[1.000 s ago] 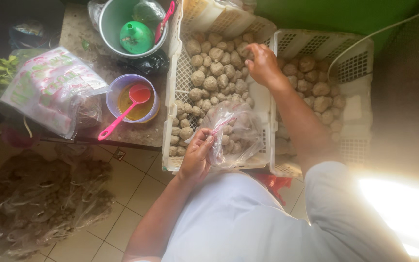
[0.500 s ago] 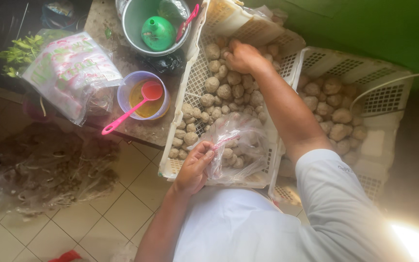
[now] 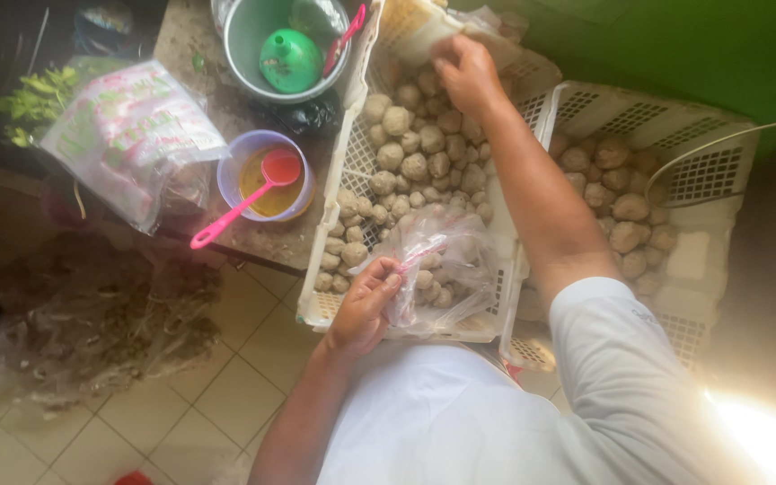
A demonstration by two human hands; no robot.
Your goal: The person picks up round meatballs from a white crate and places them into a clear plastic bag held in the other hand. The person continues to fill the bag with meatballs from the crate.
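1. my left hand pinches the rim of a clear plastic bag, fingers curled on its near edge, holding the mouth up.
2. the bag rests at the near end of the white slotted crate, right beside my left hand, and it already holds a few of the round pale-brown balls.
3. my right hand is stretched to the far end of the same crate, well apart from the bag, fingers bent down onto the heap of balls; i cannot tell whether they have closed on one.
4. the balls fill the crate between my two hands.
5. a second white crate stands just to the right, touching the first, with more balls in it, under my right forearm.
6. left of the crates on the worktop: a small lilac bowl of yellow liquid with a pink spoon in it, a grey pot holding a green funnel, and a printed plastic packet.
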